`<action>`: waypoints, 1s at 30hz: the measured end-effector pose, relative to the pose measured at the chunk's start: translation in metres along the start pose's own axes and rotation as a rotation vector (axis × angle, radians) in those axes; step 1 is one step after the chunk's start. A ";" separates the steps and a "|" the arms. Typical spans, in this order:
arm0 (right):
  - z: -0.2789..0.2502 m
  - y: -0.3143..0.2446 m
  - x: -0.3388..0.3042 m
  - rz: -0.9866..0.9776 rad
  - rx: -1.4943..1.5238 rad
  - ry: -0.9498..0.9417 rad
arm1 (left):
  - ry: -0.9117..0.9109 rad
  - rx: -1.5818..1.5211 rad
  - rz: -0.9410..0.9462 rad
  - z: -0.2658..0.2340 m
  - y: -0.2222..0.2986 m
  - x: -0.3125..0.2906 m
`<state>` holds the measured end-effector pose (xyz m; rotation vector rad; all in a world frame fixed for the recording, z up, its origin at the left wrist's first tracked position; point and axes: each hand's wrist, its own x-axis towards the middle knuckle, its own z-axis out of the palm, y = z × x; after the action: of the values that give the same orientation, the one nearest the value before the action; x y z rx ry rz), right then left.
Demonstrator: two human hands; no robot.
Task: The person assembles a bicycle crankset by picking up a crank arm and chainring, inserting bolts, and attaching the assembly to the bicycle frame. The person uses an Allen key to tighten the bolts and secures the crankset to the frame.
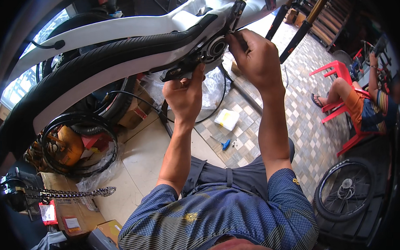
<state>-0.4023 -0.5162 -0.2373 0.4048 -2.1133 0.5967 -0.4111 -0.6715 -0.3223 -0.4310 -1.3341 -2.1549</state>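
A white bicycle frame (181, 19) with a ribbed black chainstay guard (110, 49) crosses the upper left. Round the bottom bracket (217, 47) sits a black chain guide, its upper end (236, 14) standing above the bracket and its lower end (175, 71) below. My left hand (183, 95) is closed on that lower end, thumb in front and the other fingers largely hidden behind. On the bracket's right side my right hand (255, 56) pinches beside the guide's edge. Whatever lies between those fingertips is too small or hidden to name.
Below on the floor lie a white packet (227, 120) and a blue-handled tool (226, 144). Coiled black cables (78, 143), a chain (78, 192) and cardboard boxes (69, 200) crowd the left. At right are a bicycle wheel (345, 189) and a person on a red chair (338, 70).
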 end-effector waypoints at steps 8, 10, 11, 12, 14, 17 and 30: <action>0.014 -0.003 0.001 -0.114 -0.058 0.234 | -0.008 0.024 -0.021 -0.001 0.000 -0.001; 0.017 -0.002 0.001 -0.115 -0.136 0.232 | 0.004 0.003 -0.017 0.001 0.001 -0.002; 0.018 -0.003 0.001 -0.089 -0.167 0.215 | 0.010 -0.007 -0.015 0.002 0.001 -0.002; 0.018 -0.004 0.001 -0.063 -0.196 0.199 | 0.009 -0.001 -0.015 0.001 0.001 -0.001; 0.014 -0.003 0.000 -0.023 -0.131 0.124 | 0.006 0.010 -0.016 -0.001 0.000 0.000; 0.004 -0.002 0.000 0.034 0.076 0.038 | 0.000 0.012 -0.019 0.000 0.002 0.000; 0.008 -0.005 -0.004 0.022 -0.011 0.144 | 0.008 0.184 0.181 -0.003 -0.016 -0.004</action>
<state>-0.4029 -0.5245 -0.2429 0.3233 -1.9845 0.6083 -0.4181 -0.6675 -0.3370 -0.4497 -1.4177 -1.8669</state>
